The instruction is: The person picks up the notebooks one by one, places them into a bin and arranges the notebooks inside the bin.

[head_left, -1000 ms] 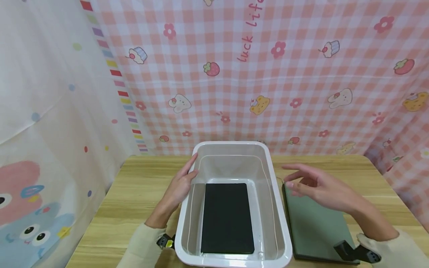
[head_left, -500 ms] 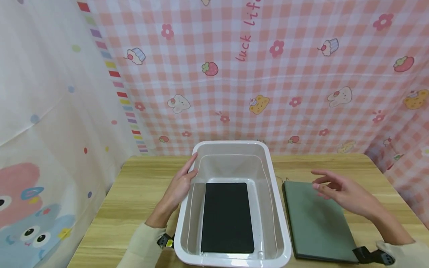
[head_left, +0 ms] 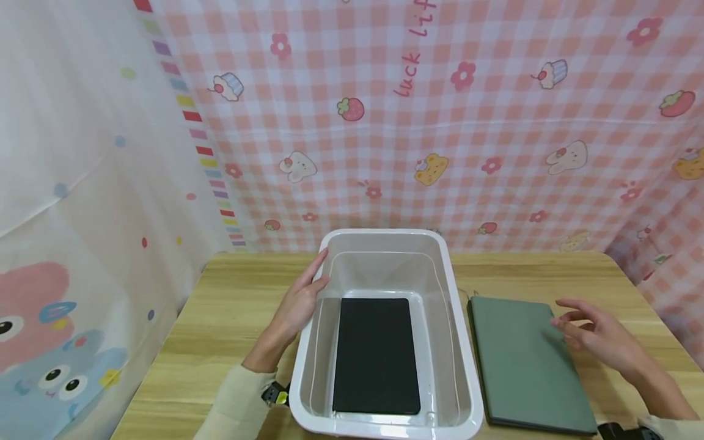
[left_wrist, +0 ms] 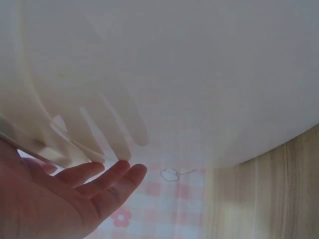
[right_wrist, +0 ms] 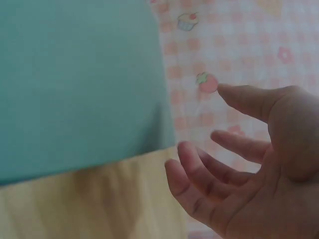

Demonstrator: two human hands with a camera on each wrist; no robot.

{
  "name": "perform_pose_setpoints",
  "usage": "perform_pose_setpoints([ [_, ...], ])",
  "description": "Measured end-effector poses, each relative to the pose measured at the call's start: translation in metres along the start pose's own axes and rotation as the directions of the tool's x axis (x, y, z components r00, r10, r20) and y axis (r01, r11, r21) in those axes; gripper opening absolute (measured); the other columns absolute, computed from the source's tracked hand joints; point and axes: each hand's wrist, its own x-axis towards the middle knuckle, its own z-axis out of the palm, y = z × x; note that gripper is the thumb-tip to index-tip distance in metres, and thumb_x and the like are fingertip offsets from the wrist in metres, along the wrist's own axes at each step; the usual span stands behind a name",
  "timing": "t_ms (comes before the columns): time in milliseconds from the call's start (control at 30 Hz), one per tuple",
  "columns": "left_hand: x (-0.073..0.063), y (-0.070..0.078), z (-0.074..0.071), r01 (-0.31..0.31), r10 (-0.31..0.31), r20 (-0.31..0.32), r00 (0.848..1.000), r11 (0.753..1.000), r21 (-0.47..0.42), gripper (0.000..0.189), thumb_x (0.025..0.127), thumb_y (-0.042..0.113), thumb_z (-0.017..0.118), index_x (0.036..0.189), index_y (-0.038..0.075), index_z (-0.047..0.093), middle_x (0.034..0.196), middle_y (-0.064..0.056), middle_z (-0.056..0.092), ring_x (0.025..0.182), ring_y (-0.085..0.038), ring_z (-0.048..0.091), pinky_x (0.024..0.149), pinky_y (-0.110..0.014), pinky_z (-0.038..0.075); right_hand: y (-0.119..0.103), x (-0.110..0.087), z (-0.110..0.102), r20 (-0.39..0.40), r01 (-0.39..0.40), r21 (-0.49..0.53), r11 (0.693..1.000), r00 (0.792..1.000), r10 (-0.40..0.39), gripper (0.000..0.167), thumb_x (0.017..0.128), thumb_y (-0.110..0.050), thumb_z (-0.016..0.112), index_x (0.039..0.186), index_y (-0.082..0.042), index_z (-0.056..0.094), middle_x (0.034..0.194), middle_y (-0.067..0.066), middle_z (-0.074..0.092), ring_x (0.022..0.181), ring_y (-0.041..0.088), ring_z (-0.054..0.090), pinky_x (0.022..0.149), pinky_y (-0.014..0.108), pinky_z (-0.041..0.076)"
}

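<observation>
A white plastic bin (head_left: pixel 393 241) stands on the table. My left hand (head_left: pixel 297 305) holds its left rim, the thumb over the edge and other fingers against the outer wall; the left wrist view shows them under the bin's pale side (left_wrist: pixel 199 74). On the bin's floor lies a flat black rectangular thing (head_left: pixel 376 357), perhaps a notebook. To the bin's right rests a grey-green hardcover book (head_left: pixel 528 363). My right hand (head_left: pixel 605 339) hovers by its far right edge, fingers loosely bent and holding nothing. In the right wrist view, a gap separates the fingers from the green cover (right_wrist: pixel 79 84).
The wooden table (head_left: pixel 236 305) backs onto a pink checked cloth (head_left: pixel 396 146). A white cloth with cartoon prints (head_left: pixel 99 214) hangs at the left. A thin cord shows by the book's far left corner.
My right hand has moved right, from beside the bin's right rim across the green book to its right edge. The left hand keeps its hold, and the bin stays put.
</observation>
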Motion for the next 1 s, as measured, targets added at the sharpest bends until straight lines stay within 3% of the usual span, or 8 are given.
perform_pose_setpoints([
  [233,0.0,-0.002,-0.001,0.01,-0.009,0.009,1.0,0.999,-0.035,0.053,0.105,0.019,0.041,0.158,0.02,0.029,0.164,-0.003,0.022,0.148,-0.023,0.023,0.119,-0.048,0.021,0.02,-0.002,0.003,0.023,-0.049,0.032,0.998,0.999,0.048,0.078,0.103,-0.033,0.053,0.154,0.007,0.01,0.137,0.041,0.032,0.104,0.032,0.06,0.072,0.037,0.058],
  [300,-0.001,-0.002,-0.001,0.009,-0.008,0.01,1.0,0.999,-0.031,0.054,0.105,0.019,0.041,0.158,0.021,0.029,0.164,-0.003,0.022,0.148,-0.024,0.023,0.119,-0.049,0.022,0.025,-0.002,0.005,0.024,-0.048,0.036,0.998,0.999,0.047,0.079,0.102,-0.031,0.055,0.154,0.007,0.009,0.136,0.04,0.033,0.103,0.028,0.06,0.072,0.036,0.057],
  [433,-0.001,-0.002,-0.001,0.006,-0.005,0.006,1.0,1.0,-0.008,0.053,0.106,0.021,0.041,0.158,0.021,0.029,0.164,-0.001,0.022,0.148,-0.021,0.022,0.12,-0.048,0.021,0.032,-0.004,0.009,0.047,-0.047,0.043,0.998,0.998,0.045,0.08,0.101,-0.028,0.058,0.154,0.006,0.009,0.135,0.036,0.036,0.096,0.006,0.057,0.072,0.032,0.056],
  [500,-0.001,-0.002,-0.001,0.007,-0.007,0.004,1.0,1.0,-0.006,0.053,0.106,0.021,0.041,0.158,0.022,0.029,0.163,0.0,0.022,0.148,-0.02,0.022,0.12,-0.047,0.021,0.035,-0.004,0.01,0.068,-0.063,0.033,0.997,0.996,0.06,0.082,0.1,-0.029,0.059,0.155,0.004,0.008,0.135,0.034,0.036,0.095,0.004,0.056,0.072,0.031,0.054],
  [700,0.001,-0.004,0.0,0.003,-0.003,0.002,1.0,1.0,-0.007,0.054,0.105,0.021,0.041,0.158,0.021,0.029,0.164,-0.002,0.023,0.147,-0.022,0.023,0.119,-0.048,0.022,0.038,-0.003,0.016,0.1,-0.079,0.001,0.997,0.992,0.079,0.09,0.097,-0.033,0.064,0.157,0.0,0.005,0.134,0.032,0.043,0.101,0.021,0.059,0.073,0.031,0.052],
  [1000,-0.001,-0.002,-0.001,0.012,-0.012,0.006,1.0,1.0,-0.005,0.053,0.106,0.021,0.041,0.158,0.022,0.028,0.163,0.0,0.023,0.147,-0.021,0.023,0.119,-0.048,0.023,0.04,0.0,0.023,0.062,-0.011,0.013,1.0,0.998,0.01,0.094,0.094,-0.023,0.069,0.156,0.003,0.003,0.126,0.029,0.05,0.091,0.017,0.059,0.069,0.031,0.053],
])
